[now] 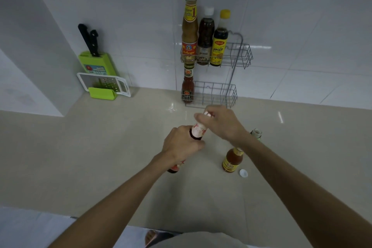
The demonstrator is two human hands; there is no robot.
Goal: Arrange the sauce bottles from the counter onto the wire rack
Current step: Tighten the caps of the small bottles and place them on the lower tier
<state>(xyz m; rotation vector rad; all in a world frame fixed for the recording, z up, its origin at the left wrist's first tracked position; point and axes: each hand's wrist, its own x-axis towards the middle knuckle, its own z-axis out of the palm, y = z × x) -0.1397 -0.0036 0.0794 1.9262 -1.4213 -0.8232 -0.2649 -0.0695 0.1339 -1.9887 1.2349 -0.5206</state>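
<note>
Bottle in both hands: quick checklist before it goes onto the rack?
1. Grip: left hand wraps the held bottle, right hand at its top: ok.
2. Cap on the held bottle: hidden by fingers: cannot tell.
3. Free slot: lower shelf holds only one red sauce bottle at its left: ok.
4. Upper shelf: three bottles, some room at right: ok.
5. Orange bottle on the counter looks uncapped, loose white cap beside it: not ok.
</note>
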